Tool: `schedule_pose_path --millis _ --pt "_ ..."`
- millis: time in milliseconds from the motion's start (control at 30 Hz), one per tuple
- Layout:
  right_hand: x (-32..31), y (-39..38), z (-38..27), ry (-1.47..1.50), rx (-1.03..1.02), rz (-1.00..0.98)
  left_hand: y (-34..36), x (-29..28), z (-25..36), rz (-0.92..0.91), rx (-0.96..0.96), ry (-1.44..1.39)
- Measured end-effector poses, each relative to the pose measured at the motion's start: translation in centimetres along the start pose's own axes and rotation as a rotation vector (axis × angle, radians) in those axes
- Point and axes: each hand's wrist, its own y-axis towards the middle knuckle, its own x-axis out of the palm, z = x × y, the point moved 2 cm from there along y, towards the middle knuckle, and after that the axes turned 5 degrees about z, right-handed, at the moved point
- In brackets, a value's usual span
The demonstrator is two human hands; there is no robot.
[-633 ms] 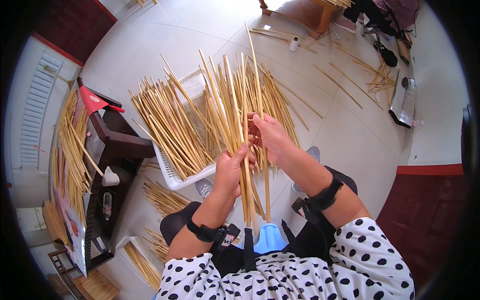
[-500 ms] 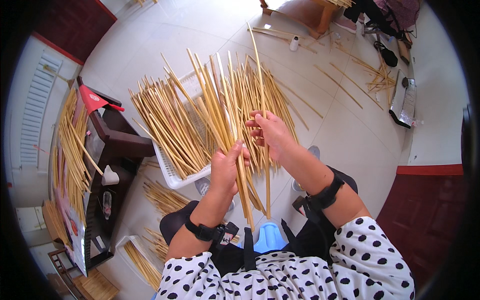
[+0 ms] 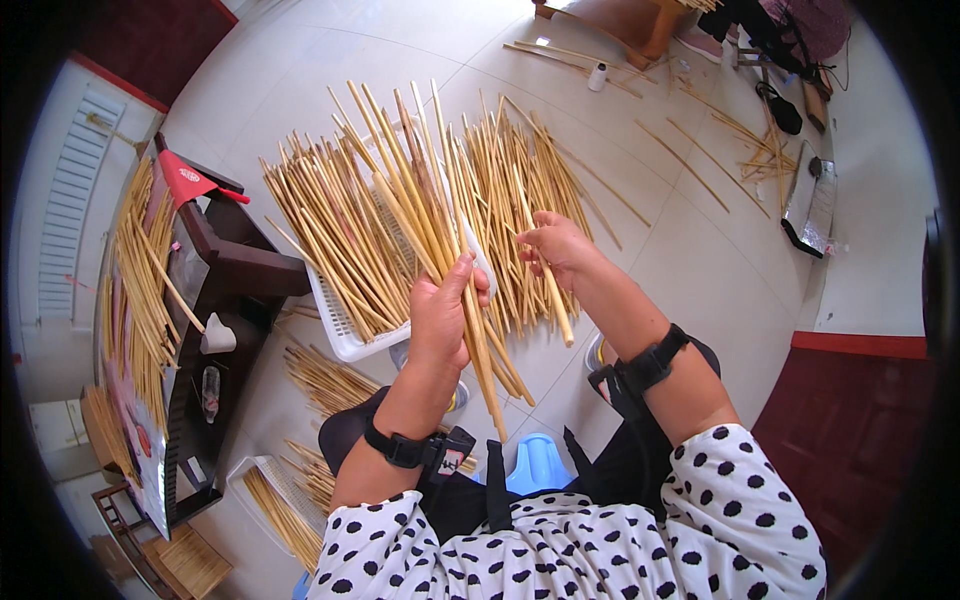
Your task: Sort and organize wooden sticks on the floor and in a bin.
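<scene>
My left hand [image 3: 440, 312] is closed around a bundle of thin yellowish-brown sticks [image 3: 486, 378], which fan out away from me. To its right, my right hand [image 3: 562, 248] pinches a single stick [image 3: 556, 300] between thumb and fingers. That stick tilts down over a spread pile of similar sticks [image 3: 500, 165], and its far end merges with them. A white plastic basket [image 3: 352, 350] stands left of the pile. Many sticks [image 3: 335, 245] lie in and across it, side by side.
On the left stands a dark table [image 3: 225, 240] loaded with sticks [image 3: 140, 300]. Another white basket [image 3: 262, 500] and loose sticks lie near my left leg. A blue stool [image 3: 538, 465] shows between my knees. Scattered sticks [image 3: 690, 165] and a small bottle [image 3: 597, 77] are at the far right.
The single stick in my right hand has moved away from me and down onto the right pile. My left hand and its bundle have shifted slightly left.
</scene>
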Motion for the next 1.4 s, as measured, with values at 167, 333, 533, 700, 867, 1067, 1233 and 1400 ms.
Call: schedule_pose_path --millis 167,333,533,700,867,1067,1233,1400 --pt "-0.5 2.5 0.5 -0.089 -0.112 -0.095 -0.1 0.2 0.2 -0.022 -0.003 -0.002" --pt "0.5 0.9 -0.9 -0.185 -0.164 0.061 -0.3 0.2 0.3 -0.020 0.002 0.007" --pt "2.3 -2.1 -2.0 0.060 -0.137 -0.218 -0.4 0.2 0.1 -0.051 -0.043 0.006" --pt "2.8 -3.1 -2.1 0.085 -0.197 -0.334 -0.6 0.4 -0.3 -0.105 -0.043 0.018" --pt "2.3 -3.4 -2.5 0.125 -0.213 -0.324 -0.9 0.7 -0.3 -0.126 -0.082 0.019" --pt "1.8 -3.8 -2.8 0.147 -0.228 -0.318 -1.2 1.1 0.1 -0.164 -0.088 -0.003" --pt "1.7 -3.9 -3.0 0.171 -0.224 -0.355 -1.1 1.0 -0.2 -0.192 -0.090 -0.042" --pt "1.8 -3.5 -2.9 0.117 -0.266 -0.407 -1.2 1.1 -0.6 -0.204 -0.047 0.006"
